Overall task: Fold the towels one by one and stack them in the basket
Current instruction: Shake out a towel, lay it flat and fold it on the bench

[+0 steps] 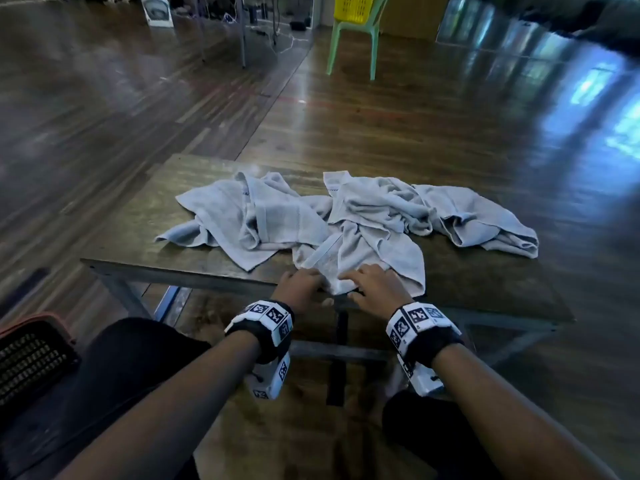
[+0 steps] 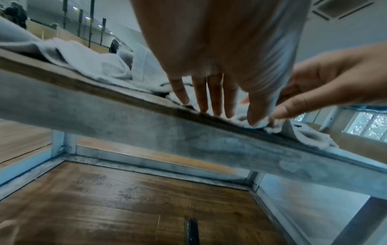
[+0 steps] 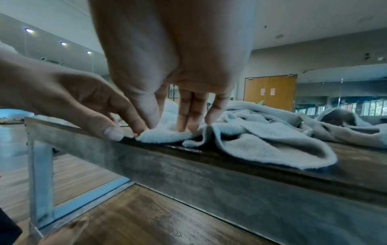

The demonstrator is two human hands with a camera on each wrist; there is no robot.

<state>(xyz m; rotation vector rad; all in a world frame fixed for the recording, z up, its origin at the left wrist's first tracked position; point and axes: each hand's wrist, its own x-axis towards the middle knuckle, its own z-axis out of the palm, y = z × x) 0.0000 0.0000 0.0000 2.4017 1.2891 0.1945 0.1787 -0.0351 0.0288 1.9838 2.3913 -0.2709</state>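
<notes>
Head view has the nearest towel (image 1: 363, 251) crumpled at the front edge of the bench (image 1: 138, 230), left hand (image 1: 299, 289) and right hand (image 1: 375, 285) pressing almost straight fingers onto its near corner without clearly gripping; soft, light and floppy, it probably handles best pinched by two corners.

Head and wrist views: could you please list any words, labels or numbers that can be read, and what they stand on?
No text can be read in any view.
Left band, right band: square black-and-white code patterns, no letters.
Left towel: small dark mark by the hem, too blurred to read.
Door: two sheets, too small to read.
</notes>
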